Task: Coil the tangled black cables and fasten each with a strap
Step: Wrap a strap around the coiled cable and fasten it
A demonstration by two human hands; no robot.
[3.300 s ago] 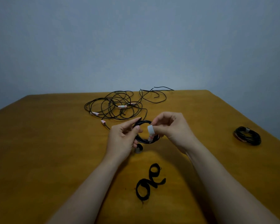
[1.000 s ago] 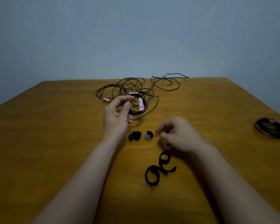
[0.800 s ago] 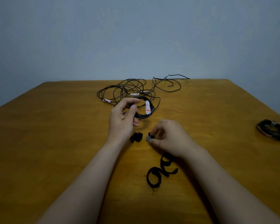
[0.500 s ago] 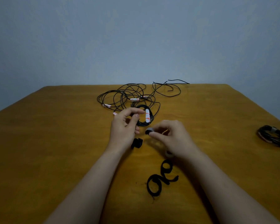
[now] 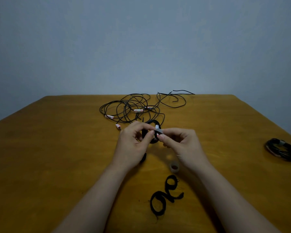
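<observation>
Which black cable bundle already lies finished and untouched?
The strapped coil at the table's right edge; the left hand grips the small coil, the right hand pinches its grey strap; the far pile lies loose.

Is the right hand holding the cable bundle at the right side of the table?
No, the cable bundle lies alone on the table, apart from the right hand, which pinches a strap.

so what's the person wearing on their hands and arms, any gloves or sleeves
Nothing shows: the left hand and right hand are bare, with no gloves, rings or watch visible. Both forearms are uncovered to the picture's bottom edge; no sleeve is in view.
</observation>
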